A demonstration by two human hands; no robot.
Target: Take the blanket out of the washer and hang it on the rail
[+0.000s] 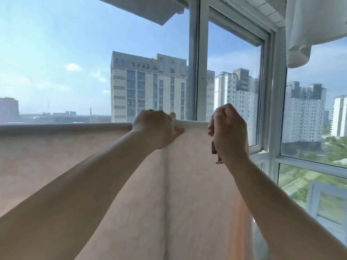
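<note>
The left hand [155,128] is raised at the top fold of the blanket [75,156], fingers curled over the fold and thumb pressed against the near face of the cloth, so it grips the fabric at its upper edge. Just to the right of it, the right hand [230,132] is clenched around the blanket's right end at the same height, knuckles toward the camera. A small dark tag [214,147] shows at the heel of this hand, with another dark scrap just beneath at the wrist; what they are fixed to cannot be told. A short stretch of the fold lies between the two hands.

The blanket is pale, pinkish cream. Leftward from the left hand its rolled top edge runs level to the edge of the view, draped over what must be the rail, which is itself hidden under the cloth. Below both hands the fabric hangs straight down, with a vertical crease under the gap between them. Both bare forearms reach up from the lower corners.

Beyond the hands stands a white window frame [199,72], its upright rising directly above the gap between them. Through the glass, tall pale apartment blocks [148,87] and blue sky show. Up and to the right of the right hand hangs a white cloth [315,21].
</note>
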